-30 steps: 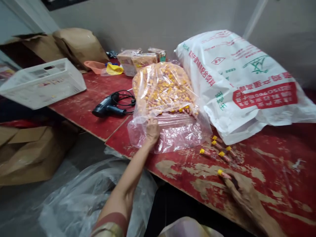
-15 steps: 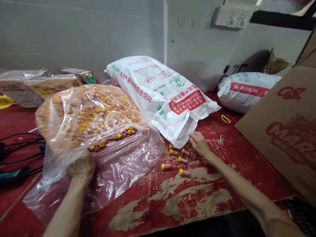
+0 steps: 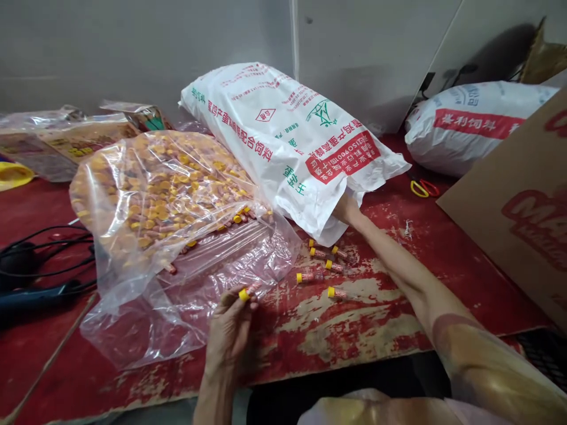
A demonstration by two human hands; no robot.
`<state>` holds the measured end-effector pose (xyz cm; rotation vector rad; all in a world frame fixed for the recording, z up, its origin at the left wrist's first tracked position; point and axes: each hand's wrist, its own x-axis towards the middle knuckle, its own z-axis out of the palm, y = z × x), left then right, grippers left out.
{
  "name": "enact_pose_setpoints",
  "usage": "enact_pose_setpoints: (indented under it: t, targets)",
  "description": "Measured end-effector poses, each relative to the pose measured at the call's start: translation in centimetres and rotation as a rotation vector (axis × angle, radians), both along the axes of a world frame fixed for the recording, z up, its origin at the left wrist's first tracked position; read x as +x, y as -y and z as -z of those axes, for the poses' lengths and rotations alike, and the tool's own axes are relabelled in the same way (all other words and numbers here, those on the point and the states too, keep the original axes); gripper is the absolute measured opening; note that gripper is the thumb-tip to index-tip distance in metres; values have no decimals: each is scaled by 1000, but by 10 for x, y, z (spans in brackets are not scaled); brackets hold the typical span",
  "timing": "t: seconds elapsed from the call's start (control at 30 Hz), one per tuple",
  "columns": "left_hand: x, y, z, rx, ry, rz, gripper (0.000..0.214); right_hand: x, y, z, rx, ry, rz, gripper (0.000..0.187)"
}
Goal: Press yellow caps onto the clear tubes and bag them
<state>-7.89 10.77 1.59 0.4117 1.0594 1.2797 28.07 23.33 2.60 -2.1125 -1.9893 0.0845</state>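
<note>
My left hand [image 3: 230, 324] is closed on a small clear tube with a yellow cap [image 3: 244, 294] and pinkish contents, just in front of the clear plastic bag [image 3: 146, 319]. That bag lies open toward me, its far part full of similar yellow-capped tubes [image 3: 177, 189]. My right hand [image 3: 348, 209] reaches into the mouth of a white woven sack [image 3: 274, 141] with red and green print; its fingers are hidden inside. Several loose capped tubes [image 3: 334, 267] lie on the red table between my hands.
Yellow-and-red-handled scissors [image 3: 424, 188] lie right of the sack. A second white sack [image 3: 469, 127] and a cardboard box [image 3: 509, 200] stand at the right. Black cables [image 3: 48, 251] and a blue-handled tool [image 3: 35, 298] are at the left. Packaged bags [image 3: 66, 139] sit behind.
My left hand has come out of the plastic bag, moved right and now holds a tube. My right hand has gone from the sack's edge into its opening. The view has shifted.
</note>
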Motion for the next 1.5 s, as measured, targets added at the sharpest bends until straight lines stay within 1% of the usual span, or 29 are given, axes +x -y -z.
enact_pose_setpoints:
  t: [0.07,0.13,0.2,0.27,0.33,0.4,0.47,0.5,0.57,0.67,0.7,0.77,0.83,0.9,0.93,1.0,1.07,1.1,1.17,1.23,1.3,1.43,1.5]
  targets:
    - [20,13,-1,-26,75,46,31,6,34,-3,20,-26,8,25]
    - [37,21,-4,-37,137,119,30,9,75,-6,62,-142,-28,24]
    - [54,28,-8,-44,196,206,30,7,117,-8,103,-307,-101,24]
    - [69,35,-13,-43,224,267,29,-2,152,-12,114,-415,-201,25]
    - [83,42,-15,-20,198,281,28,-15,176,-16,105,-451,-327,25]
    - [93,50,-16,5,144,300,31,-28,190,-19,82,-463,-450,24]
    - [100,57,-16,27,103,312,36,-39,198,-19,57,-503,-513,23]
    - [102,60,-15,36,92,302,38,-44,200,-19,44,-552,-504,22]
    - [103,64,-14,47,85,249,38,-52,203,-16,41,-742,-397,26]
    - [103,68,-11,33,105,206,37,-61,211,-10,84,-1125,-189,42]
    - [104,70,-9,25,114,204,37,-65,215,-9,95,-1216,-142,43]
    - [107,74,-6,16,127,193,37,-73,223,-7,82,-1302,-91,35]
    - [113,79,-3,24,132,157,36,-82,231,-6,54,-1308,-77,26]
    - [119,85,0,49,114,131,31,-89,236,-6,25,-1252,-98,22]
    - [121,89,2,66,94,132,28,-91,237,-6,12,-1191,-118,20]
    - [125,96,6,97,39,166,23,-94,238,-6,-3,-1003,-174,18]
    - [128,103,9,130,-28,206,26,-94,238,-5,26,-799,-247,21]
    - [129,107,10,144,-58,220,28,-93,239,-5,51,-727,-282,23]
    - [131,114,10,165,-90,252,30,-92,244,-4,96,-650,-314,24]
    - [135,120,7,168,-72,294,28,-89,251,-2,108,-625,-287,25]
    - [141,124,2,156,-35,330,27,-82,258,1,81,-628,-219,27]
    - [151,126,-5,129,13,365,27,-58,264,8,-111,-743,-89,35]
    - [153,128,-6,133,24,379,27,-48,265,9,-171,-785,-65,39]
